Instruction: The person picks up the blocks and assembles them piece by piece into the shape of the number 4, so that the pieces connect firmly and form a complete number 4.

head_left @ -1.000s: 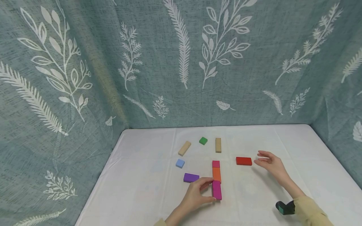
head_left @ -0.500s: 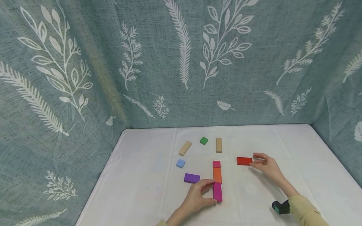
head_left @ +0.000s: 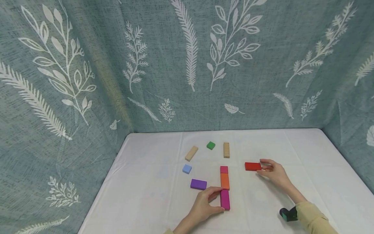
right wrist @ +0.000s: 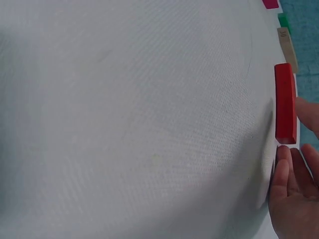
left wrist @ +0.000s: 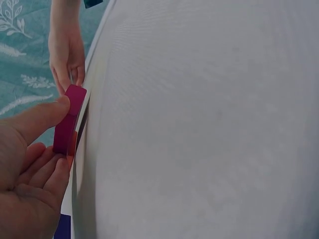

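My left hand (head_left: 204, 203) pinches a magenta block (head_left: 225, 199) between thumb and fingers, one at each end. The left wrist view shows the thumb on one end of that magenta block (left wrist: 70, 119) and the fingertips at the other. It lies in line with an orange block (head_left: 224, 181) and a small pink block (head_left: 224, 169). At the right, my right hand (head_left: 276, 172) is at the right end of a red block (head_left: 253, 166), thumb and index finger spread on either side. In the right wrist view, fingertips lie just beyond the end of the red block (right wrist: 285, 104); a firm hold is not visible.
A purple block (head_left: 198, 184) lies left of the line, with a light blue block (head_left: 187, 168) behind it. Two wooden blocks, one tilted (head_left: 191, 153) and one straight (head_left: 226, 150), and a green block (head_left: 211, 145) sit farther back. A patterned curtain (head_left: 187, 71) borders the white table (head_left: 152, 201).
My right hand has moved left, from beside the red block to around its right end. My left hand and the magenta block have shifted slightly toward me.
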`<state>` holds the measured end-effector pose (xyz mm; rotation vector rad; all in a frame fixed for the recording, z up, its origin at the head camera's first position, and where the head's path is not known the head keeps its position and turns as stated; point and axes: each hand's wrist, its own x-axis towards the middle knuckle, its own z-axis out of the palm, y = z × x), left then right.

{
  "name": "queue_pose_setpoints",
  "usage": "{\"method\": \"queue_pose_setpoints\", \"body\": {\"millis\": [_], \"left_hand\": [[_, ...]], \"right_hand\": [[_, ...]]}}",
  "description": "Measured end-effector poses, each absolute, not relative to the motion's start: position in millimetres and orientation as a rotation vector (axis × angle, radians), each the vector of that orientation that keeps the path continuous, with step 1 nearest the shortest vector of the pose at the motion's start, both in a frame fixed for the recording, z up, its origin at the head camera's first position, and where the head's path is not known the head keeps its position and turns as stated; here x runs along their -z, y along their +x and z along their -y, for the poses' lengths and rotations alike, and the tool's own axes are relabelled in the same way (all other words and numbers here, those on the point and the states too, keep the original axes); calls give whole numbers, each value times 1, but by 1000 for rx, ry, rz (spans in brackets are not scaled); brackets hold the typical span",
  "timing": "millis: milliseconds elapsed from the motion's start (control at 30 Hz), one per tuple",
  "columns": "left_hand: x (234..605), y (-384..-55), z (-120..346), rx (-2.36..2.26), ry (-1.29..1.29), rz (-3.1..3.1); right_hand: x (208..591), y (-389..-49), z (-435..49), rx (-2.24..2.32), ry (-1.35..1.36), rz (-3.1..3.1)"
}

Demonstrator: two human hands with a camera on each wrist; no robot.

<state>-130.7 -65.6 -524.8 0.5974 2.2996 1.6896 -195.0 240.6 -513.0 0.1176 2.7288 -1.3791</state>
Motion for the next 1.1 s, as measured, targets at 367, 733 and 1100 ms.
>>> {"method": "queue_pose_setpoints", "body": {"millis": [367,733,1100], "left_hand": [[528,-132,65,-1642,606,-2391],[530,-131,62,-1682,652,-2388],[527,-130,59,-1644,620,-2412]], "right_hand": [[513,-196,-237,1353,111,-2745],[517,-197,-238,1340,103,-2768],[513,-197,-238,1322,102,-2773]]}}
